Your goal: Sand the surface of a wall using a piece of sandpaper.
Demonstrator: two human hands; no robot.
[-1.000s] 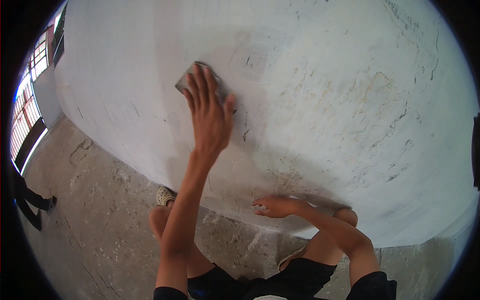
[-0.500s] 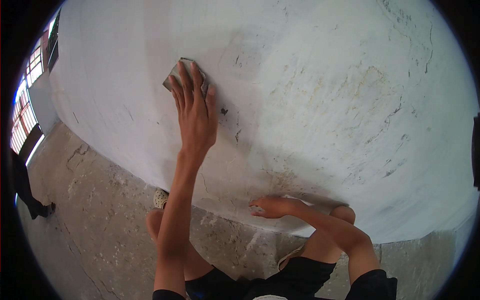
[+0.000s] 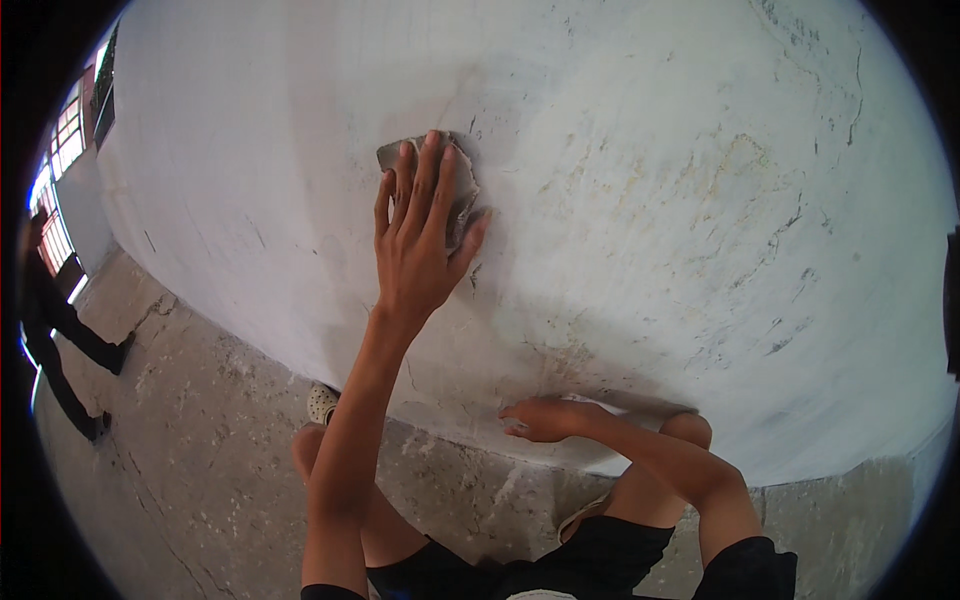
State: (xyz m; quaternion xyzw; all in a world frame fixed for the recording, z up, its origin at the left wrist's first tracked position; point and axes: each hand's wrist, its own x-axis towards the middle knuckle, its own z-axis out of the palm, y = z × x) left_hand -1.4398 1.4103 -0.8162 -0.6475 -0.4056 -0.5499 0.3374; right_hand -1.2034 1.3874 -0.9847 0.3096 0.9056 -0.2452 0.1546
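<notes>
My left hand [image 3: 415, 250] lies with its fingers stretched over a grey-brown piece of sandpaper [image 3: 395, 154] and holds it against the white wall [image 3: 620, 220]. One side of the sandpaper is ragged, and its middle is hidden under the fingers. The thumb sticks out to the right, off the sheet. Low down, close to the foot of the wall, hangs my right hand [image 3: 545, 418] with slightly bent fingers a little apart and nothing visible in them. My right forearm crosses over my bent right knee.
Scuffs, cracks and yellowish stains [image 3: 740, 160] mark the wall to the right. Below runs a rough concrete floor [image 3: 200, 420], where my light clog [image 3: 321, 403] stands by the wall. A person in dark clothes [image 3: 55, 320] is at the far left, near barred windows [image 3: 68, 135].
My left hand and the sandpaper have moved right and slightly down along the wall, the sheet turning with the hand. My right hand stays nearly still. The person at far left has come further into view.
</notes>
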